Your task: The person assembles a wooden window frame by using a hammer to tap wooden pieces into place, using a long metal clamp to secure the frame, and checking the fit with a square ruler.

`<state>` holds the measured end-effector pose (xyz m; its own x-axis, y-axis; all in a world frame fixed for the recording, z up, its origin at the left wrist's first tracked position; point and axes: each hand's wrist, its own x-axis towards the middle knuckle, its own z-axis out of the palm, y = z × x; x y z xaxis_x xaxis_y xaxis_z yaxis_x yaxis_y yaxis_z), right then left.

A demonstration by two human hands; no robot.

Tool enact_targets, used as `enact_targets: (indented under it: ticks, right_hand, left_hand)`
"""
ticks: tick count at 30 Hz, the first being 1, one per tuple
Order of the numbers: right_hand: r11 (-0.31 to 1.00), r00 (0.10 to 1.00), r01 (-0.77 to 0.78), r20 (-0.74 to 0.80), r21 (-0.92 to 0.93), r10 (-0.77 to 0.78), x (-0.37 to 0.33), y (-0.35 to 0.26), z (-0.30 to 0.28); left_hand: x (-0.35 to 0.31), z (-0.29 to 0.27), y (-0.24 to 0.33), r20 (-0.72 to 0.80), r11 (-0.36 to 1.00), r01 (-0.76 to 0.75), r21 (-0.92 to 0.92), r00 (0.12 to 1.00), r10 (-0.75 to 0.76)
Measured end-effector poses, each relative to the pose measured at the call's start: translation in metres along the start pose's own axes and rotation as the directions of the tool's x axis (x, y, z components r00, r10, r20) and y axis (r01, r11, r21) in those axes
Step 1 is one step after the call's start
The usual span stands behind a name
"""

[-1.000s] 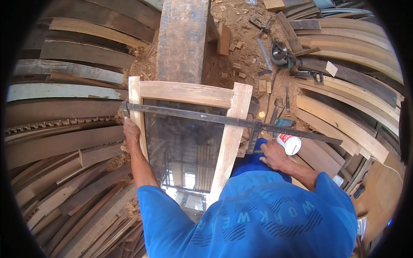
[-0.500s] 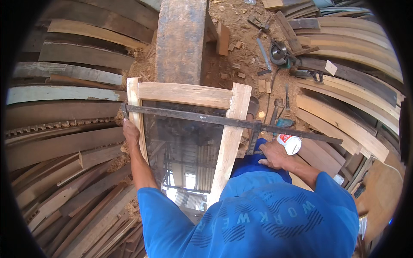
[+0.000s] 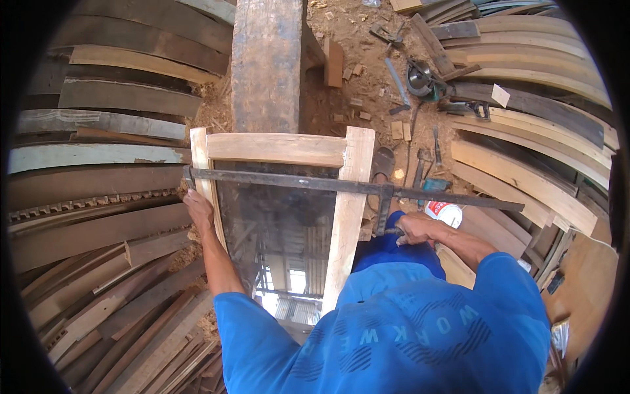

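Observation:
A long dark metal bar clamp (image 3: 289, 180) lies across a pale wooden frame (image 3: 279, 147) that holds a dark, reflecting glass pane (image 3: 275, 223). Its fixed jaw sits against the outer side of the left stile, where my left hand (image 3: 201, 211) is closed on the jaw's lower end; some of the fingertips are hidden. The sliding jaw (image 3: 384, 210) hangs beyond the right stile. At its screw handle, my right hand (image 3: 417, 229) is closed, with the thumb and fingers around it. The bar's free end sticks out far to the right.
The frame's far end meets a thick timber beam (image 3: 266, 72). Boards are stacked on both sides. On the shaving-covered floor lie a circular saw (image 3: 421, 80), a handsaw (image 3: 467, 108), chisels and a teal power tool (image 3: 436, 184). A white tub (image 3: 446, 214) stands near my right hand.
The clamp's bar has shifted slightly nearer along the frame at its left and middle. My right hand has turned and closed around the screw handle; my left hand stays at the fixed jaw.

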<state>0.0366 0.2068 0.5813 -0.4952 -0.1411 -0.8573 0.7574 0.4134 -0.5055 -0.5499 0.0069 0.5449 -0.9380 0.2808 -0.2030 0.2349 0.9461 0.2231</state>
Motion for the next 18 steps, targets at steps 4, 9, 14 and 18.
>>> enact_targets:
  ticks: [4, 9, 14, 18]
  right_hand:
    - [0.998, 0.999, -0.052, 0.001, 0.028, 0.052, -0.018, -0.024, -0.02]
    - [0.992, 0.997, -0.064, -0.045, 0.111, 0.07, -0.021, -0.023, -0.018]
    - [0.847, 0.96, 0.083, -0.269, 0.525, 0.073, -0.046, 0.03, -0.03]
    - [0.617, 0.751, 0.22, -0.535, 0.755, 0.387, -0.015, 0.169, 0.027]
  left_hand:
    - [-0.016, -0.008, 0.076, -0.416, 0.876, -0.407, 0.259, 0.772, 0.481]
    - [-0.117, 0.002, 0.257, 0.179, 0.439, -0.836, -0.33, 0.401, 0.898]
    - [-0.146, 0.045, 0.33, 0.662, 0.376, -0.89, -0.256, 0.122, 0.739]
    - [-0.14, 0.054, 0.334, 0.819, 0.443, -0.864, -0.239, 0.065, 0.57]
